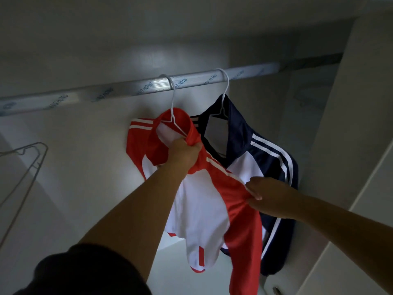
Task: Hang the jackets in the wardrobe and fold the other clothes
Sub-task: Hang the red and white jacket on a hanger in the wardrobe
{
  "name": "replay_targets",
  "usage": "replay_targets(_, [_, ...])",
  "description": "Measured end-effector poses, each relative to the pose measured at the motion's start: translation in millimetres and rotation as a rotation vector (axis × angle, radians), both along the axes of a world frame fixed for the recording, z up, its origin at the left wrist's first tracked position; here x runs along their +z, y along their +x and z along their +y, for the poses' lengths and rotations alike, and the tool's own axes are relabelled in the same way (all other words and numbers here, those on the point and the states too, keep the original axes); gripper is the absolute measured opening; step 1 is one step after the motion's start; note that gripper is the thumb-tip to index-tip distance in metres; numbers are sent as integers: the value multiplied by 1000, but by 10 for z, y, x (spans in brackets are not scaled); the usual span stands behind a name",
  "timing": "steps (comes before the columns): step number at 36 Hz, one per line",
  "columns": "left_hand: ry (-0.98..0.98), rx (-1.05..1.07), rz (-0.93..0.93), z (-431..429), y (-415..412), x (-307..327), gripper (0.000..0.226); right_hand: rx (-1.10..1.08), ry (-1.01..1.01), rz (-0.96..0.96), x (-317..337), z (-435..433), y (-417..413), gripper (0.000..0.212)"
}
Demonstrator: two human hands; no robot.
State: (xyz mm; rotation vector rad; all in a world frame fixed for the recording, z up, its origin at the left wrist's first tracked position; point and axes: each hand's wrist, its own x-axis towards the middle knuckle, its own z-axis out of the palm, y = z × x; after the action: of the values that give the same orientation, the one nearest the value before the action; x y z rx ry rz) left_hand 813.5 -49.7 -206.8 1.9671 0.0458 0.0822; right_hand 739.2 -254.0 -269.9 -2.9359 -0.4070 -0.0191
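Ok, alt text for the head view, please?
A red-and-white track jacket hangs on a white wire hanger from the silver wardrobe rail; the left hand grips its collar, the right hand pinches its sleeve fabric. A navy-and-white track jacket hangs beside it.

The rail (127, 87) is bright ribbed metal under a clear, glossy plastic film with printed lettering. The red and white jacket (234, 188) and the navy jacket (274, 154) are thin, smooth cloth with a faint sheen. The white hangers (172, 99) look like coated wire, and the empty hanger (32, 165) like bare grey wire. The wardrobe wall (85, 167) is a smooth, matt white panel.
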Motion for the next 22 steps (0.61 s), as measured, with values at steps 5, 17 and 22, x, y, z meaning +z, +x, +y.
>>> replay_targets(5, [16, -44, 38, -15, -14, 38, 35, -47, 245, -181, 116, 210, -330, 27])
replay_targets(17, [-32, -189, 72, 54, -199, -165, 32, -197, 305, -211, 165, 418, -205, 21])
replay_targets(22, [82, -167, -33, 157, -209, -132, 31, -163, 171, -165, 84, 444, -71, 32])
